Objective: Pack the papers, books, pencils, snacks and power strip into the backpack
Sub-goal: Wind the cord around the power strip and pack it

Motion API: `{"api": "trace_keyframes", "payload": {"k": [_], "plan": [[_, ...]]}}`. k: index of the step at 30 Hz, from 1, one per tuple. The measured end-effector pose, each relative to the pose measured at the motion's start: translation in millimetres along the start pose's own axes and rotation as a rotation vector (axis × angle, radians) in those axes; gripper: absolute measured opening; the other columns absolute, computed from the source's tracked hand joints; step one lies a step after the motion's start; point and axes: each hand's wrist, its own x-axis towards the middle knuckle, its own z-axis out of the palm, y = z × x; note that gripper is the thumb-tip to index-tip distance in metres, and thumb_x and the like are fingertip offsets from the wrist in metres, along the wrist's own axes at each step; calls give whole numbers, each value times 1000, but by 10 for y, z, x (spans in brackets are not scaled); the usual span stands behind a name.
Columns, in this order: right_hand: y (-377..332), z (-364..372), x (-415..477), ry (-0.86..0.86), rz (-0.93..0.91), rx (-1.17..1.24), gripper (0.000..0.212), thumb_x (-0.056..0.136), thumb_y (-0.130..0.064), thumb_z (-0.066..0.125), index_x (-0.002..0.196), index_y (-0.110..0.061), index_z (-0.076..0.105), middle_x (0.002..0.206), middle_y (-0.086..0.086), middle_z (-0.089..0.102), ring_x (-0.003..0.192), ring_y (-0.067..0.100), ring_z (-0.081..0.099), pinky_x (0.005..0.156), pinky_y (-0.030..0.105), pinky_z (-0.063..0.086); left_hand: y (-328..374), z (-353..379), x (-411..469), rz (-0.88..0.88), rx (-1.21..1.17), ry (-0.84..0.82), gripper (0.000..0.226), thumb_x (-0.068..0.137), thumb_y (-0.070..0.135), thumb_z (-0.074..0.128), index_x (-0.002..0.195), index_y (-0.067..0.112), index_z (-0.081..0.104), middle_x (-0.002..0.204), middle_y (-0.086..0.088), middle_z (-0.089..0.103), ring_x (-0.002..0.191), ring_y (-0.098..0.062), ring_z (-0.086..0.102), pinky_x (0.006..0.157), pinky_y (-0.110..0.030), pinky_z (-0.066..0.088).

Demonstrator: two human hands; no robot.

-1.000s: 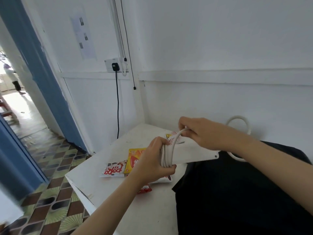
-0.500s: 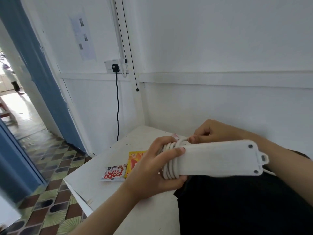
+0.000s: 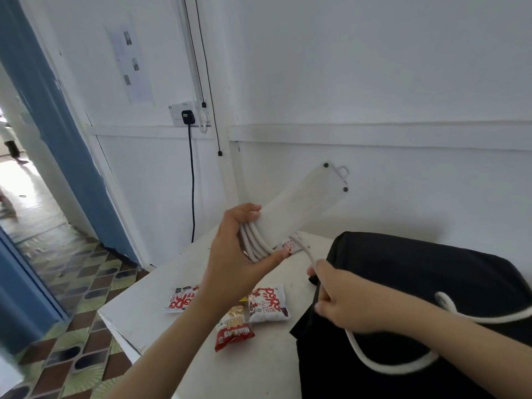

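My left hand point(image 3: 234, 254) grips the near end of the white power strip point(image 3: 302, 205), which tilts up to the right above the table, with several turns of its white cord wound round it. My right hand point(image 3: 345, 300) holds the loose part of the cord point(image 3: 371, 361), which loops down over the black backpack point(image 3: 431, 283). The backpack lies on the right of the white table point(image 3: 161, 309). Snack packets lie below my left hand: a white and red one point(image 3: 180, 302), another white one point(image 3: 267, 305) and a red one point(image 3: 233, 329).
The table stands in a corner of white walls. A wall socket point(image 3: 187, 115) with a black plug and hanging cable is at the back left. An open blue door point(image 3: 60, 125) and a patterned tile floor point(image 3: 74, 283) lie to the left.
The power strip has swung from level to tilted up toward the wall. My right hand has left the strip's far side and come down over the backpack, drawing the loose cord with it.
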Motion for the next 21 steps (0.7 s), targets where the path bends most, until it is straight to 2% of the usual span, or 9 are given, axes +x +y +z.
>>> {"api": "trace_keyframes", "payload": {"k": [3,7,10,13,14,18,21], "plan": [[-44,53,-29,-4,31,-207,39,97,-19,47,131,-14,29,86,3,56,67,8,49,62,23,45,-90,21,-23,-42,25,-41,68,56,56,77,107,42,34,118,23,45,109,6,45,80,-10,45],[-54,12,-43,-1,69,-404,39,95,-13,49,131,-13,32,80,-5,46,65,7,45,55,19,39,-192,65,-41,-98,48,-50,72,53,60,76,107,41,34,116,24,44,108,7,44,81,-18,48],[-28,-13,16,-58,92,-359,39,94,-8,48,130,-16,34,94,1,55,66,8,49,64,23,47,-237,127,-49,-130,62,-54,74,52,54,80,107,42,33,114,23,44,107,7,44,81,-20,48],[-5,-33,20,-207,93,-103,46,98,-22,44,139,-27,24,84,-3,54,63,7,52,68,26,52,-301,166,-47,-135,90,-55,78,52,43,87,109,36,34,112,23,43,106,9,43,80,-17,45],[-11,-31,8,-256,96,-84,50,99,-27,43,142,-29,19,83,-4,54,65,8,53,70,26,51,-328,173,-48,-144,92,-49,78,52,41,88,110,33,35,112,24,43,105,9,43,80,-16,45],[-59,23,-49,-304,102,-265,55,98,-32,44,144,-22,14,89,0,53,82,13,54,83,32,51,-398,207,-97,-172,90,-59,77,52,39,88,108,33,35,111,22,44,104,7,44,75,-11,43],[-108,65,-138,-225,63,-490,39,99,-23,44,134,-13,33,103,5,56,91,18,58,80,32,48,-447,233,-132,-155,112,-94,78,52,39,88,109,31,35,110,25,41,105,8,43,76,-10,41]]}}
